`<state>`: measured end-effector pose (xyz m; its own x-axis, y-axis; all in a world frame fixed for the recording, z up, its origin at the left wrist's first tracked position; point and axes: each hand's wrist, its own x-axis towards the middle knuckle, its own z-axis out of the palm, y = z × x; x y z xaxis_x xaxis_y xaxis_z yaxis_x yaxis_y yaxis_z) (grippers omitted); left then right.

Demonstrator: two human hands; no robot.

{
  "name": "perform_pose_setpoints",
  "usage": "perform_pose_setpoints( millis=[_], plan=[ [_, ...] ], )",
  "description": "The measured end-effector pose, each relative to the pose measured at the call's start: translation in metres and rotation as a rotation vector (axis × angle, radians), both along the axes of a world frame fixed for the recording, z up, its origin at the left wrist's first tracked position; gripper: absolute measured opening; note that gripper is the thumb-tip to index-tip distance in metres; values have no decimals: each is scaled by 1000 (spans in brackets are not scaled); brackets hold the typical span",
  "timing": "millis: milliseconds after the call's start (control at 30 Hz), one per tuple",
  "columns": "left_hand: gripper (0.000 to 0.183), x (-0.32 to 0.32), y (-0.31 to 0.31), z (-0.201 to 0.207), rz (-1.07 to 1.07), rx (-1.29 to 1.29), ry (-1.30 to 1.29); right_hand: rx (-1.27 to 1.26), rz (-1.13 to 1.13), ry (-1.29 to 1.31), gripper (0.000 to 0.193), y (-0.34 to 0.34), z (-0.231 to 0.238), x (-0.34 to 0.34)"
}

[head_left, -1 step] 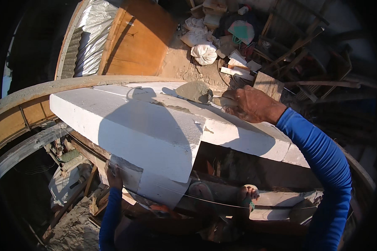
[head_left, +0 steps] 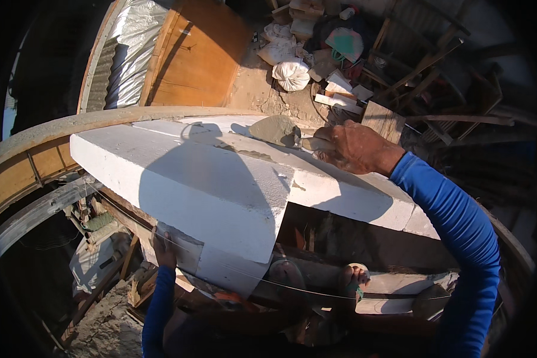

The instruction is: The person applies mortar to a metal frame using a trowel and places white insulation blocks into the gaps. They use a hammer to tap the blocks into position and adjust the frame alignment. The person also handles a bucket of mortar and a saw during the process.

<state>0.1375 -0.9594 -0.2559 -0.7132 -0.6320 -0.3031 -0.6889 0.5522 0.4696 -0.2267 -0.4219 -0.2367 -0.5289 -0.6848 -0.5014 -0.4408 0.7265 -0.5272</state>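
My right hand point(head_left: 355, 148) is closed round the handle of a trowel point(head_left: 274, 129), above the far part of the white block wall. Its grey blade points left, over the blocks. A large white block point(head_left: 191, 191) lies in front of me, with the shadow of a head and shoulders across it. Below its near edge, my left hand point(head_left: 165, 249) rests against a greyish block point(head_left: 187, 246), its fingers stretched upward. Next to that sits a lower white block point(head_left: 230, 268). Grey mortar point(head_left: 253, 154) shows along the joint behind the large block.
A thin string point(head_left: 304, 289) runs along the near side, past my feet point(head_left: 353, 278). Right of the large block is a dark gap point(head_left: 334, 238). Sacks point(head_left: 291, 74) and scrap wood point(head_left: 385, 122) lie beyond the wall; an orange-brown panel point(head_left: 197, 53) stands far left.
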Motion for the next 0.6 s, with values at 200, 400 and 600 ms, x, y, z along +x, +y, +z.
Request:
perform_pose_setpoints(
  millis=[200, 400, 600],
  plan=[
    [77, 34, -59, -58, -220, -46, -24, -204, 376, 60, 44, 9, 11, -17],
    [89, 29, -34, -80, -478, -570, -74, -152, 115, -151, 47, -31, 75, -40],
    [96, 32, -32, -74, -348, -494, -269, -138, 9, -337, 55, -76, 77, -80]
  ],
)
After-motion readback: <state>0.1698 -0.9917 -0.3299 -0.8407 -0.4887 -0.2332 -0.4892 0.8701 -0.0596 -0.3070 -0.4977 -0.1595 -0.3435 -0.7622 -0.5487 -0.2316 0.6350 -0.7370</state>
